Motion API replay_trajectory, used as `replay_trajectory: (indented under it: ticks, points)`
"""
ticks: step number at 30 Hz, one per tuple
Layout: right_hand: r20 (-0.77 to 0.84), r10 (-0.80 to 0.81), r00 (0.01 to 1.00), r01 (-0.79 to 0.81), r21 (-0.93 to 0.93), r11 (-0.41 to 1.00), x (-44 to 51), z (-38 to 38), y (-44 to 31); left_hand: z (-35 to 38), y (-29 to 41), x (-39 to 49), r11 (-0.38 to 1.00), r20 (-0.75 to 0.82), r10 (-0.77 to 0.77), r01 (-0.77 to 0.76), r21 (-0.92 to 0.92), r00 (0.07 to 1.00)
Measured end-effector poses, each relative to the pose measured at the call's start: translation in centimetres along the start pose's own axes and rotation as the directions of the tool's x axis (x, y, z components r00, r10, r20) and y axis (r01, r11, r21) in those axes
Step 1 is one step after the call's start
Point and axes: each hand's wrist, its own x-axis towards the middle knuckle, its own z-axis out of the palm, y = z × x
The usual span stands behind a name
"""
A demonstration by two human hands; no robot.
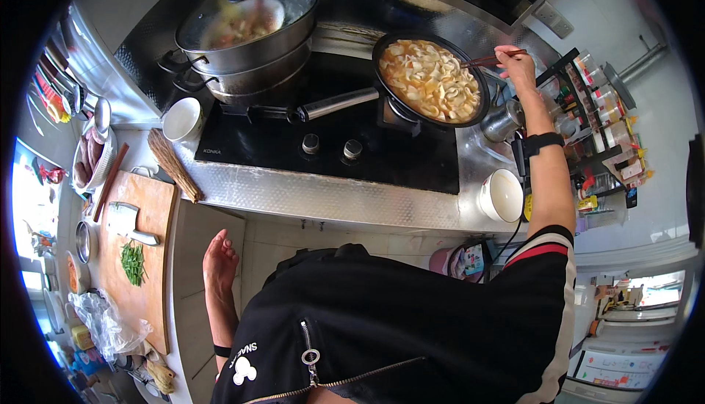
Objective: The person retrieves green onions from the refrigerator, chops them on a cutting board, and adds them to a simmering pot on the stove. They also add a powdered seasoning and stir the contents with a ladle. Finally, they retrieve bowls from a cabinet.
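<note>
My right hand (516,65) grips a pair of dark wooden chopsticks (490,60) at the right rim of a black frying pan (486,108). Their tips touch the wide noodles in orange-brown broth (432,79) that fill the pan. The pan sits on the right side of the black gas hob (248,145), its metal handle pointing left. My left hand (220,258) hangs in front of the counter, fingers loosely curled, with nothing in it. A stacked steel steamer (248,68) with a glass lid stands at the hob's left; steam or condensation blurs the food inside.
A wooden cutting board (148,200) at left bears a cleaver (124,219) and chopped greens (133,263). A brush whisk (173,167) and a white bowl (183,120) lie near the hob. Another white bowl (502,196) stands below my right forearm, beside a spice rack (592,101).
</note>
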Motion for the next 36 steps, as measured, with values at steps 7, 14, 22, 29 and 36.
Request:
replay_trajectory:
  ticks: [7, 14, 22, 29, 36]
  points:
    - [-0.010, 0.169, 0.986, -0.165, 0.151, 0.975, -2.3, 7.5, 2.8, -0.6, 0.4, -0.8, 0.999, -0.031, 0.026, -0.025, 0.032, 0.999]
    - [0.301, 0.054, 0.952, -0.066, 0.032, 0.997, -4.5, 1.1, -5.6, -0.7, 0.0, -0.4, 1.000, -0.019, -0.011, 0.011, 0.010, 1.000]
    - [-0.019, -0.324, 0.946, 0.324, 0.087, 0.942, -9.4, 3.9, -6.6, 0.5, 0.7, -0.7, 1.000, -0.014, -0.029, 0.030, 0.011, 0.999]
    - [-0.054, -0.831, 0.553, 0.774, -0.335, 0.537, -19.7, 8.3, -12.9, 0.6, 1.0, -1.8, 0.996, 0.026, -0.049, 0.047, 0.082, 0.998]
    - [0.203, -0.979, -0.022, 0.860, 0.503, 0.085, -34.9, 26.1, -22.8, 3.2, 3.7, -6.0, 0.983, 0.537, 0.074, -0.151, 0.101, 0.840]
